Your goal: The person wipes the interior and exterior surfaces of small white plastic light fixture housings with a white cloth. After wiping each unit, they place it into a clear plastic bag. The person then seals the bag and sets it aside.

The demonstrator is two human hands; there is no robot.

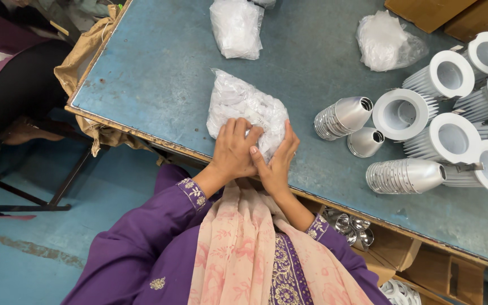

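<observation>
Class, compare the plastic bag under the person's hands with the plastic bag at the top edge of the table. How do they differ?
The near bag lies at the table's front edge with the left hand and right hand pressed on it; the far bag lies untouched, farther back. The near bag looks wider and flatter; the far bag looks narrower. Both are clear, crinkled plastic packed with whitish contents, resting on the blue table.

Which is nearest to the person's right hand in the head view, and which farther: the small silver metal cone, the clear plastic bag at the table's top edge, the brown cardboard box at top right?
From the right hand:
1. Small silver metal cone, right.
2. Clear plastic bag, above.
3. Brown cardboard box, far top right.
</observation>
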